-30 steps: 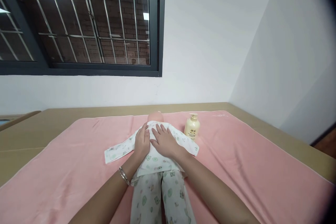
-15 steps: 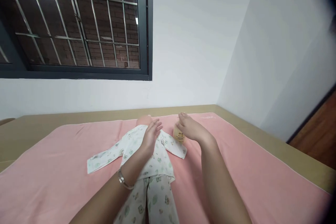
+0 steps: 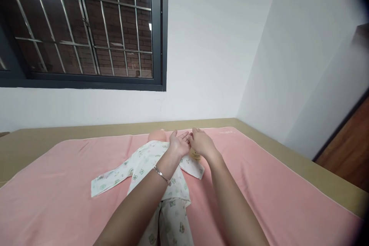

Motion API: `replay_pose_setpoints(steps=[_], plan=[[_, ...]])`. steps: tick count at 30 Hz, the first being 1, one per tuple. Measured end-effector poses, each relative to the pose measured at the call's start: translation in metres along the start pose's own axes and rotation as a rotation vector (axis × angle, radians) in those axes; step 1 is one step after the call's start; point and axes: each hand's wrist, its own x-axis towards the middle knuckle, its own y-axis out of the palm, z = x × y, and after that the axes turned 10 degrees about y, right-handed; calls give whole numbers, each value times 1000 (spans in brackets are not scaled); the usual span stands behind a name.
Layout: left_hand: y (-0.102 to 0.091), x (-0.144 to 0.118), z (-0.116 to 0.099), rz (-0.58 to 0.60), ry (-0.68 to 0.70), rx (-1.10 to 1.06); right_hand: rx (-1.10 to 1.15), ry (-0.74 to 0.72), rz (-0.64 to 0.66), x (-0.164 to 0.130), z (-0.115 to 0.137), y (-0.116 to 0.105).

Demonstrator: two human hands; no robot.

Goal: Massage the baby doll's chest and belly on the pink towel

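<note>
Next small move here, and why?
Probably press down with the right hand: it is over the bottle's top, hiding it, while the left hand is palm-up alongside, apparently ready to catch something.

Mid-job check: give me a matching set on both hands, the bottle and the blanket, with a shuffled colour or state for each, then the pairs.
Column one:
1. left hand
2. right hand
3. bottle
4. blanket

Column two:
A. yellowish, mostly hidden from view
B. pink, spread out
C. back of it showing, fingers bent
D. palm turned up

Pairs: 1-D, 2-C, 3-A, 4-B
</note>
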Motion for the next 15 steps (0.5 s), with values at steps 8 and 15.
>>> replay_pose_setpoints(steps=[8,15], plan=[[-35,-50,-22,-20,-154,123,-108,97,-129,3,13,19],[-47,-108,-58,-70,-172,209,158,-106,-64,-22,47,24]])
